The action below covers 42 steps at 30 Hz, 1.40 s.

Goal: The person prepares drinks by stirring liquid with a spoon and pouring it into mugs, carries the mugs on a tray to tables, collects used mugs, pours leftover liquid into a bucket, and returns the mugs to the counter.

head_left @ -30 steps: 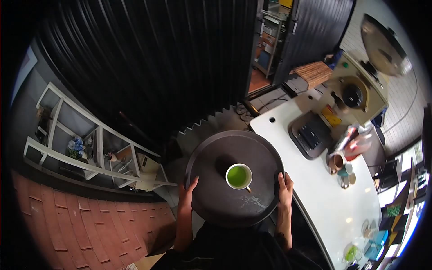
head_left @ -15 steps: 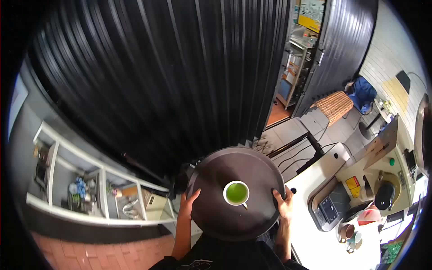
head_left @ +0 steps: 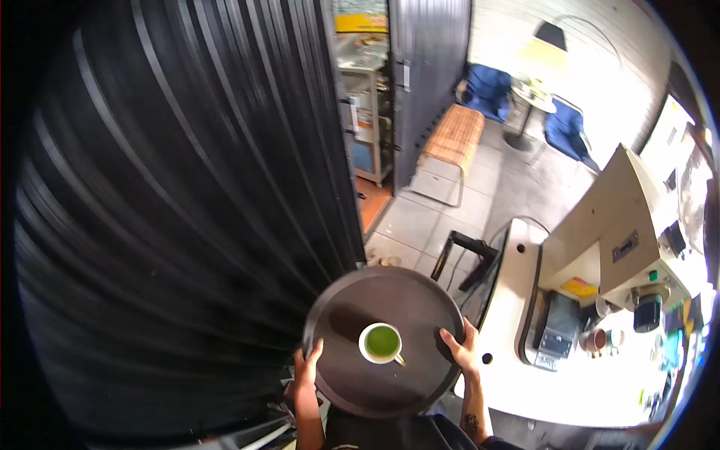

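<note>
A round dark brown tray (head_left: 405,386) is held level in front of my body. On it stands a white cup (head_left: 381,343) of green liquid, its handle pointing to the lower right. My left hand (head_left: 307,367) grips the tray's left rim with the thumb on top. At the right rim, my right hand (head_left: 463,349) holds the tray, thumb over the edge and fingers underneath, mostly hidden. Neither hand touches the cup.
A white counter (head_left: 506,382) with a beige machine (head_left: 607,217) is on the right. Dark corrugated panels (head_left: 187,187) fill the left, beside a doorway (head_left: 373,206). Farther off are a woven bench (head_left: 455,135), blue chairs (head_left: 489,91) and a small round table (head_left: 534,100).
The view has turned right, bringing the chairs and round table into sight while the white shelf has mostly left view. The tray and cup stay between my hands, slightly lower in the picture.
</note>
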{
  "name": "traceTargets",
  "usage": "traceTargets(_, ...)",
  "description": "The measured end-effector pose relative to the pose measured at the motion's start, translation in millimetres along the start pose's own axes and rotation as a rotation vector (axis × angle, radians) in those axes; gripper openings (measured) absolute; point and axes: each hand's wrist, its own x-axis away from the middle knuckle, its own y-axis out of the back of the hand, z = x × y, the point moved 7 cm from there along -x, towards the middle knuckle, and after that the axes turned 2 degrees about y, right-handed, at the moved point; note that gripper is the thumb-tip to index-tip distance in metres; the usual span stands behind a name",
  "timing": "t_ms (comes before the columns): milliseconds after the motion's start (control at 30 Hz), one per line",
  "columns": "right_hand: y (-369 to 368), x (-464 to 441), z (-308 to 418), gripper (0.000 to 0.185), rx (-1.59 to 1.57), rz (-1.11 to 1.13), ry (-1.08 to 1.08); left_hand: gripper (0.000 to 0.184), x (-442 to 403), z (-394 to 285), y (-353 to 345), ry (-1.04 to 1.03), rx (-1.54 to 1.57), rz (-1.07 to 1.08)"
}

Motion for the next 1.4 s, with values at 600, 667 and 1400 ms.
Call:
traceTargets(600, -83.0, -20.0, 46.6, 0.038, -0.122, -0.507, -0.274, 0.043, -220.3, -121.3, -154.9, 0.051, -0.138, 0.724)
traceTargets(667, -91.1, -41.4, 58.2, 0.034, -0.166, -0.515, -0.273, 0.043, -242.0, -129.1, -175.5, 0.066, -0.153, 0.715)
traceTargets(1400, -9.7, -370.1, 52.6, 0.023, -0.187, -0.709, -0.022, 0.018, -367.2, -268.1, -533.1, -0.143, -0.116, 0.893)
